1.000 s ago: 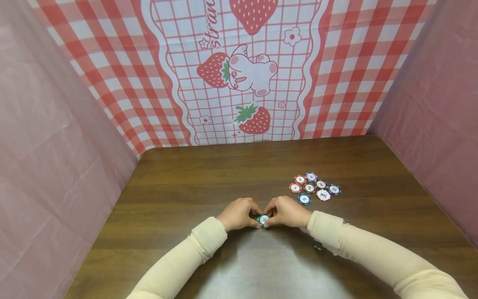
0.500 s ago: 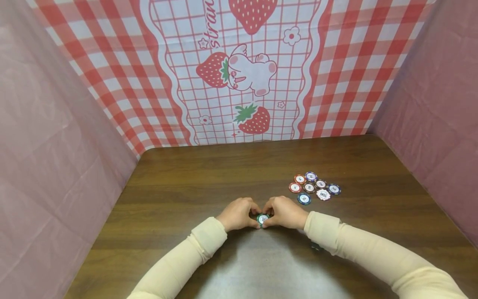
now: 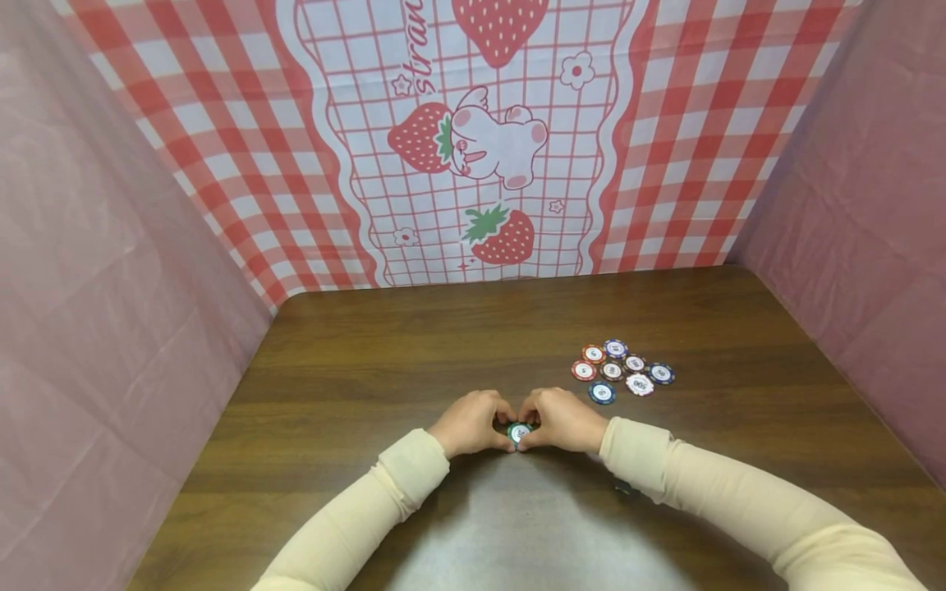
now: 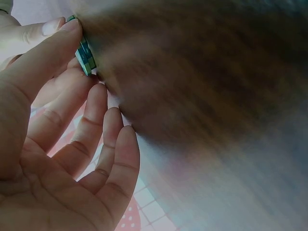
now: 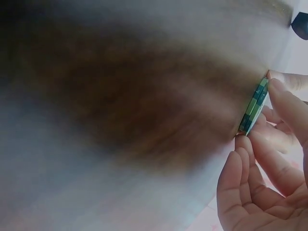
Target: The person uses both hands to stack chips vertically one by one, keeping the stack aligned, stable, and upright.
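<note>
Green poker chips [image 3: 520, 432] lie near the middle of the table, between my two hands; their edge shows two layers in the right wrist view. My left hand [image 3: 470, 423] pinches their left side between thumb and forefinger, with the other fingertips against the wood. From the other side, my right hand [image 3: 567, 419] holds the same chips, thumb at the near rim and fingers at the far rim. In the left wrist view the patterned green edge [image 4: 86, 57] shows past the thumb.
To the right and farther back lie several loose poker chips: red [image 3: 584, 371], blue [image 3: 602, 393], brown [image 3: 612, 372] and white [image 3: 640, 385]. Pink cloth [image 3: 835, 205] hangs along both sides, and a strawberry-print checked cloth [image 3: 665, 164] covers the back.
The green chips have shifted very slightly left, and my right hand and sleeve have moved a little left with them. My left hand and the loose chips stay where they were.
</note>
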`<state>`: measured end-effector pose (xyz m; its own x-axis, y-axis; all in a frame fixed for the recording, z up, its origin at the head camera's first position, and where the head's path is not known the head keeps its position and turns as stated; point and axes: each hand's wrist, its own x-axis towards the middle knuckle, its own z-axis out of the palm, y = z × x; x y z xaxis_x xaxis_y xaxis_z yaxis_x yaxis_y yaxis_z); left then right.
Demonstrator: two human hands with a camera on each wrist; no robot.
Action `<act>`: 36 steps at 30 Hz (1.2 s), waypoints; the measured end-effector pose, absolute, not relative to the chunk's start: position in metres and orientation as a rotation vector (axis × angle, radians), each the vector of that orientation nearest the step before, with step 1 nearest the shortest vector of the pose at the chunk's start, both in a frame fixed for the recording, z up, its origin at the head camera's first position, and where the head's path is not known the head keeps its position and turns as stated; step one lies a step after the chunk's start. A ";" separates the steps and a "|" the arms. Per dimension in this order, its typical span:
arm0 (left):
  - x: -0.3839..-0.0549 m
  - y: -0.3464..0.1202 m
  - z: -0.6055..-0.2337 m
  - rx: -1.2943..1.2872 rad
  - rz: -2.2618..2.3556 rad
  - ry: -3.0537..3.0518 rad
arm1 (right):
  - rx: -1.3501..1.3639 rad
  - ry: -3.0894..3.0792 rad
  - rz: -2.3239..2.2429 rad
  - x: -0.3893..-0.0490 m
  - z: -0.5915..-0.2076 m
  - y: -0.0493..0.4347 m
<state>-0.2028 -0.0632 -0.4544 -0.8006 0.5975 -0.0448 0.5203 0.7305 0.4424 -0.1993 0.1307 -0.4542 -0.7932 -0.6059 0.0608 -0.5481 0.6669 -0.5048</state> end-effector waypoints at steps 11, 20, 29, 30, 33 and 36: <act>-0.202 -0.062 -0.454 0.908 0.591 2.742 | -0.862 2.642 -1.059 -0.203 -0.452 0.148; -0.202 -0.061 -0.454 0.912 0.590 2.751 | -0.790 2.682 -1.281 -0.202 -0.444 0.179; -0.201 -0.062 -0.454 0.928 0.574 2.763 | -0.592 2.805 -1.355 -0.200 -0.443 0.223; -0.201 -0.061 -0.453 0.925 0.571 2.762 | -0.572 2.831 -1.345 -0.200 -0.443 0.228; -0.201 -0.061 -0.453 0.921 0.563 2.762 | -0.490 2.894 -1.331 -0.198 -0.444 0.243; -0.201 -0.061 -0.453 0.924 0.558 2.764 | -0.411 2.946 -1.310 -0.196 -0.445 0.257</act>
